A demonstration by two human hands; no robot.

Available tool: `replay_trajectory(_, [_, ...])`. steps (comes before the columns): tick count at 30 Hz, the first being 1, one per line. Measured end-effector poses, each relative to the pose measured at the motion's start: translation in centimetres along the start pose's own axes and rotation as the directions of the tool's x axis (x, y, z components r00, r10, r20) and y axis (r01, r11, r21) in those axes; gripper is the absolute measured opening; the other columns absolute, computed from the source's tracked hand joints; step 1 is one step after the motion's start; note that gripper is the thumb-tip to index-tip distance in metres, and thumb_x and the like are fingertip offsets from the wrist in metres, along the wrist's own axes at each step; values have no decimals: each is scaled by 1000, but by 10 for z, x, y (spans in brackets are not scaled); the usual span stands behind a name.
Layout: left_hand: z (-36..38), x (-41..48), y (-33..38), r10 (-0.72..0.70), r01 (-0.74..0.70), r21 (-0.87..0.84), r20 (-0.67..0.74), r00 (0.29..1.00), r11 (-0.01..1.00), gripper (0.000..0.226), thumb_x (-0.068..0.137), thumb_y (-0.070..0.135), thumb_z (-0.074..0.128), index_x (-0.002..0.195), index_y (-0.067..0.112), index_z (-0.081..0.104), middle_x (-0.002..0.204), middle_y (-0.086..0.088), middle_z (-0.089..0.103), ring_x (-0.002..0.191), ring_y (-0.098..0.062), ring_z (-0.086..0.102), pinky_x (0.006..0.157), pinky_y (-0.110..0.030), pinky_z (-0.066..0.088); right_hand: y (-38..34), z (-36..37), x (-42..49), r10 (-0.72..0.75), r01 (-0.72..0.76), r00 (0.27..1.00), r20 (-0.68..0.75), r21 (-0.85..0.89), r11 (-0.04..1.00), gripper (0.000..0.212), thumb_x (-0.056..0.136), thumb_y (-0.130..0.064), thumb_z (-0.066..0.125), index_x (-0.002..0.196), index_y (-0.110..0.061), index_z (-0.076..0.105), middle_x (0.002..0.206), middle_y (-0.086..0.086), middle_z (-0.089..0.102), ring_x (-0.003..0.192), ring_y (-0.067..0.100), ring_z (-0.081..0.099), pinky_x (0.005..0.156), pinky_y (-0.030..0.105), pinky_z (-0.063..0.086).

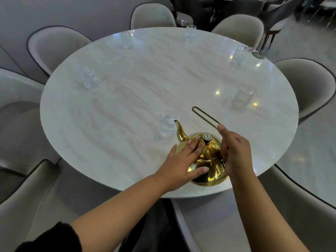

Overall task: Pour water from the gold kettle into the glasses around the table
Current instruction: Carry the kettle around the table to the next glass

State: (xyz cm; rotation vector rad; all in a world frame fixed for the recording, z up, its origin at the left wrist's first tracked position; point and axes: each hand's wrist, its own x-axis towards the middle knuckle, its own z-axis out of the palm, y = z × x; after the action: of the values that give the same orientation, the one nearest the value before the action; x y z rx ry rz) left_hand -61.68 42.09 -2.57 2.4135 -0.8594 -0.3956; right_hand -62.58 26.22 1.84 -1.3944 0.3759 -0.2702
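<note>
The gold kettle (211, 160) stands on the round white marble table (127, 99) near its front edge, spout pointing up-left toward a clear glass (167, 125). My left hand (183, 160) lies flat and spread on the kettle's lid, fingers beside the black knob. My right hand (234, 153) is on the kettle's right side, fingers on the thin gold wire handle (205, 117), which tilts back. Several more clear glasses ring the table: left (90, 80), far left (126, 40), far (190, 33), far right (238, 54), right (242, 97).
Grey upholstered chairs (54, 46) surround the table on every side, two close at my left and right. A small dark round number marker (257, 55) sits at the far right rim. More dark chairs and another table stand beyond.
</note>
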Motion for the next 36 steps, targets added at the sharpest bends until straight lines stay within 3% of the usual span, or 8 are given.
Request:
replay_trajectory(7, [14,-64,29,76,-76,-6,-58,995,997,70,89,60,32,149,32,10,158,11,-1,144,-3,-6,114,-29,-9,-4,-14,-74,-2,3,1000,-27,59,998,50,68,-35,73,49,-13,32,43,-4,23,42,11,18,44,26,20])
replay_trajectory(16, [36,-149,70,283,-285,-42,-33,958,958,66,90,55,37,148,31,16,158,10,4,144,-2,-3,116,-30,-4,-13,-42,-202,-105,127,978,-181,114,985,46,74,-31,73,42,-22,41,41,-6,29,40,9,23,42,18,30])
replay_trajectory(22, [50,-183,109,447,-449,-63,-49,893,891,62,91,55,37,145,29,24,157,9,14,142,3,-3,119,-36,4,-30,-77,-269,-139,188,951,-278,157,970,43,73,-30,72,42,-21,43,41,-8,31,39,8,22,40,19,24])
replay_trajectory(26, [63,-192,143,537,-538,-107,-45,842,836,59,91,51,41,144,28,28,156,10,17,143,0,0,118,-30,5,-43,-107,-304,-144,214,919,-366,158,964,42,73,-31,70,42,-22,43,40,-9,31,38,7,21,40,22,19])
replay_trajectory(36, [138,-171,270,710,-703,-189,-39,703,686,53,91,48,44,140,34,28,150,17,20,142,2,4,116,-30,10,-72,-234,-369,-179,323,802,-569,162,933,47,71,-30,70,37,-22,39,37,-8,29,36,8,22,39,18,28])
